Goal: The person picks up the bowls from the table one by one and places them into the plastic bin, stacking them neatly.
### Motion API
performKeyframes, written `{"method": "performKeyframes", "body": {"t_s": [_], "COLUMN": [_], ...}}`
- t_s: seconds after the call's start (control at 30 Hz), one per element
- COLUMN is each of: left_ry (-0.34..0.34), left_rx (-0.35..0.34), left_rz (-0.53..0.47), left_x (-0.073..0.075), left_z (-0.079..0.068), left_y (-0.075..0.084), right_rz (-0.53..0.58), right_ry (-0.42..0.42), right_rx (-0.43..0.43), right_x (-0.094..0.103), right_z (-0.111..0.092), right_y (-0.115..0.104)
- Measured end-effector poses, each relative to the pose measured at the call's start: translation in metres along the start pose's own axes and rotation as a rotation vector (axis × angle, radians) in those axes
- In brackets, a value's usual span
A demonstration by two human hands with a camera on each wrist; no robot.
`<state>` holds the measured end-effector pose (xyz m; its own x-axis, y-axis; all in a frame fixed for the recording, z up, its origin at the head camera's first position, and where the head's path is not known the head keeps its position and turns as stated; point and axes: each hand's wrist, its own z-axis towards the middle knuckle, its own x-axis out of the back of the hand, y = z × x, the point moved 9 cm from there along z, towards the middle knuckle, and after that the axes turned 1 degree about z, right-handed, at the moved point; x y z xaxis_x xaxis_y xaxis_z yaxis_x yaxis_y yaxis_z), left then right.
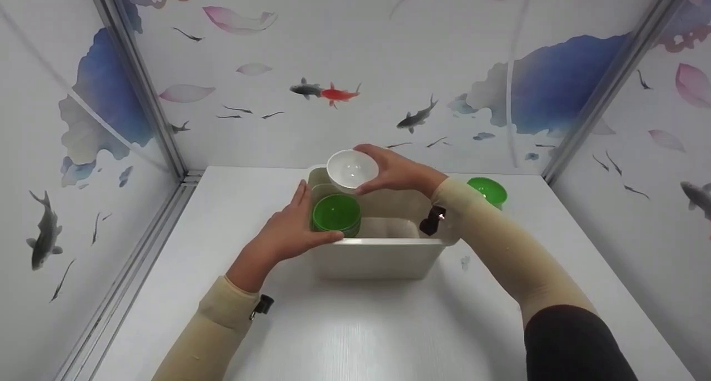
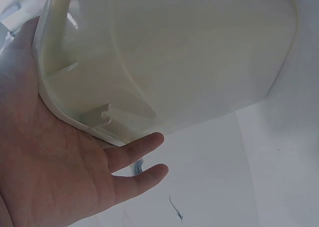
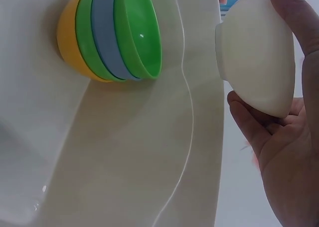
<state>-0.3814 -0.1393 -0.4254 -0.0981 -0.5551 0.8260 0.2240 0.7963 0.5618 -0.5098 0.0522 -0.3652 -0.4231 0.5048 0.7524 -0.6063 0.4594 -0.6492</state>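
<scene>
My right hand grips a white bowl by its sides, thumb and fingers on opposite edges, above the back left part of a cream plastic bin. The bowl is tilted, its inside facing the head camera. A nested stack of bowls stands at the bin's left end: green on top, then blue, green and yellow. My left hand rests against the bin's left rim with fingers fairly straight and the thumb along the front rim. In the left wrist view, two fingers extend outside the bin wall.
Another green bowl stands on the white table to the right of the bin, partly behind my right forearm. Printed wall panels with metal corner posts enclose the table at the back and both sides.
</scene>
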Motion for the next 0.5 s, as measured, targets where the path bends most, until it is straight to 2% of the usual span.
{"method": "performKeyframes", "body": {"t_s": [0.3, 0.5], "left_ry": [0.006, 0.004], "left_rx": [-0.004, -0.007], "left_rz": [-0.008, -0.006], "left_x": [0.000, 0.000], "left_z": [0.000, -0.001], "left_y": [0.001, 0.000], "right_rz": [0.013, -0.020], "right_ry": [-0.023, -0.050], "right_rx": [0.020, -0.007], "right_x": [-0.009, -0.019], "right_z": [0.004, 0.006], "right_y": [-0.002, -0.002]}}
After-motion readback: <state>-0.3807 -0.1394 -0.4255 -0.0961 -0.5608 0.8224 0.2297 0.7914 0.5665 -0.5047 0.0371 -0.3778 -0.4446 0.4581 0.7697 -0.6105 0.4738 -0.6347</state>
